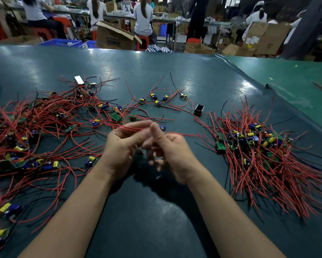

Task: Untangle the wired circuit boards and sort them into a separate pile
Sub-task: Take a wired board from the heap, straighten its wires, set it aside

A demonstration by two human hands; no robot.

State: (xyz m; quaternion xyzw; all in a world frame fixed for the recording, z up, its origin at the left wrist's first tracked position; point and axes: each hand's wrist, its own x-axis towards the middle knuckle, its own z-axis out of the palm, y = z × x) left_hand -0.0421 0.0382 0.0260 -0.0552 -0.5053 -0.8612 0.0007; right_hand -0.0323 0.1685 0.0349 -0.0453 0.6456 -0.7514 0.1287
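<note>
Both hands are up over the green table [175, 71]: left hand [122, 146] pinches a bunch of red wires [130, 128], right hand [168, 148] curls round the same strand, with a blue-capped board [163, 127] peeking past its thumb. Yank too hard and those leads could drag the tangled heap [39, 127] along, or snag loose boards nearby. The sorted pile [258, 146] sits well right. Fingers are motion-blurred, so the exact hold is fuzzy.

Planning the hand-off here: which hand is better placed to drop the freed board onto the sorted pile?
Right, probably. The right hand is nearer the tidy pile; the left hand pinches the red wires beside the tangled heap.
</note>
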